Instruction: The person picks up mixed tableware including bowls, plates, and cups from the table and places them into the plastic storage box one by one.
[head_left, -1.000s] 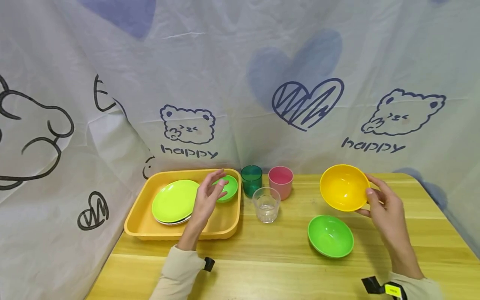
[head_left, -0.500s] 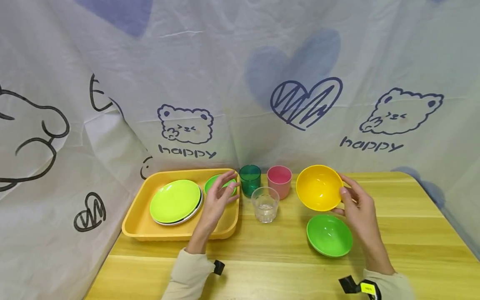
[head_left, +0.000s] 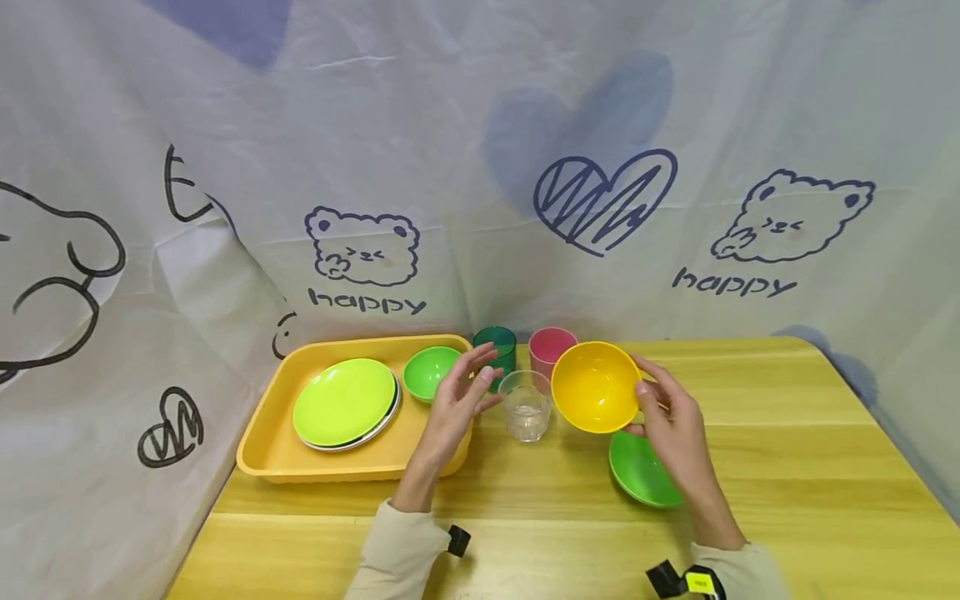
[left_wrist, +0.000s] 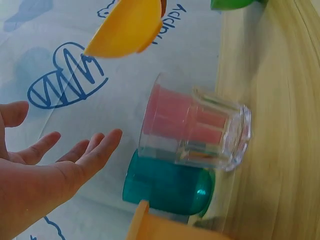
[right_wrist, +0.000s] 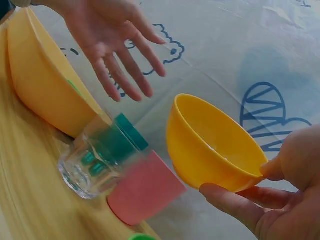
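Over the table (head_left: 825, 475), right hand (head_left: 678, 429) gripping the yellow bowl (head_left: 596, 388) has neared the relaxed left hand (head_left: 454, 408).

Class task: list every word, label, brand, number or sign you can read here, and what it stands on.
"happy": cloth, under the left bear
"happy": cloth, under the right bear
Yellow label at the right sleeve: too small to read.
E-like mark, cloth's left: cannot tell if a letter.
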